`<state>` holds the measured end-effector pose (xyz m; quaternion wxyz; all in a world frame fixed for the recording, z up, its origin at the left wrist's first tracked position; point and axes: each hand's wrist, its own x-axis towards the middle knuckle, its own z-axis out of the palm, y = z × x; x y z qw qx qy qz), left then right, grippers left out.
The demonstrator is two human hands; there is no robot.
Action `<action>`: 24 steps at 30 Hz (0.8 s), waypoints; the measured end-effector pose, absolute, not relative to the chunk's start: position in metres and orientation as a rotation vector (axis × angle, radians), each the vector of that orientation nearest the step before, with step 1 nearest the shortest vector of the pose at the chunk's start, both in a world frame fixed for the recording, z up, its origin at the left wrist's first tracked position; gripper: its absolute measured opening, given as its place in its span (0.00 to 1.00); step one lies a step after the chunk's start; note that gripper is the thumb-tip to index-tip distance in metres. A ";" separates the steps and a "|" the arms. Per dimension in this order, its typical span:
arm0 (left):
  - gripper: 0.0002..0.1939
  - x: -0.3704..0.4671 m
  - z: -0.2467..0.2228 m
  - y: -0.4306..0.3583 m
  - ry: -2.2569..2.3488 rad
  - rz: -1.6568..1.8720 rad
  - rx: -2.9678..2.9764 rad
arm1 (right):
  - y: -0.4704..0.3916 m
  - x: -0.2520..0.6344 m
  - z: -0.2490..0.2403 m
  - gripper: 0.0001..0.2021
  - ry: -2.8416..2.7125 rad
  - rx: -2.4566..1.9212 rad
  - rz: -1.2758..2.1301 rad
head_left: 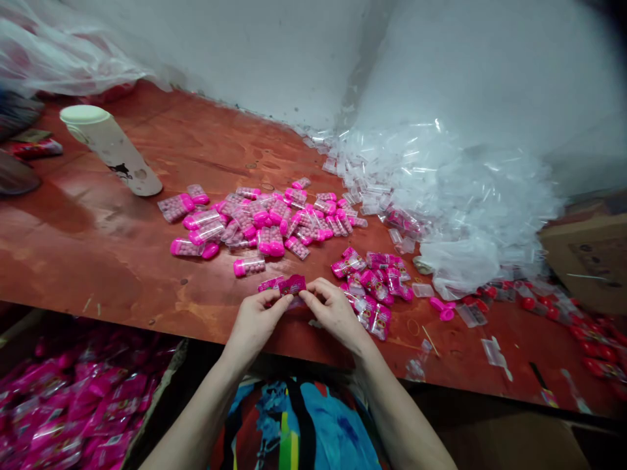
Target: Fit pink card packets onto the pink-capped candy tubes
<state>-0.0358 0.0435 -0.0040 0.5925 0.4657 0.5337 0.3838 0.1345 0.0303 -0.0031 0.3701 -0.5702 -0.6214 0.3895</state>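
Note:
Near the table's front edge, my left hand [259, 321] and my right hand [336, 313] come together, fingers closed in a pinch. Between them is a small pink printed wrapper [292, 284], its top edge standing above my fingertips. What lies inside or beneath it is hidden by my fingers. Another pink printed piece [270, 283] shows just left of it. Beyond my hands lies a heap of small clear containers with pink caps and pink balls [271, 240]. Right of my right hand sits a pile of pink wrapped packets [375, 281].
A large heap of clear plastic pieces [441, 176] stands against the wall, with a cardboard box [588, 254] at its right. Red-capped pieces [602, 352] lie far right. A pale bottle [115, 150] stands back left. Below the table, a box holds many pink packets [73, 405].

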 end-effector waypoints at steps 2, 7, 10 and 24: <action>0.16 -0.031 -0.001 0.042 1.248 0.854 1.020 | 0.029 0.136 -0.005 0.09 -1.410 -1.444 1.152; 0.20 -0.019 0.002 0.038 1.254 0.851 0.787 | 0.025 0.131 -0.010 0.15 -1.069 -1.358 1.460; 0.21 -0.019 -0.002 0.039 1.349 0.879 0.917 | 0.025 0.127 -0.015 0.15 -1.043 -1.409 1.433; 0.15 -0.031 -0.007 0.041 2.013 0.445 1.891 | 0.026 0.128 -0.021 0.14 -1.536 -1.620 0.903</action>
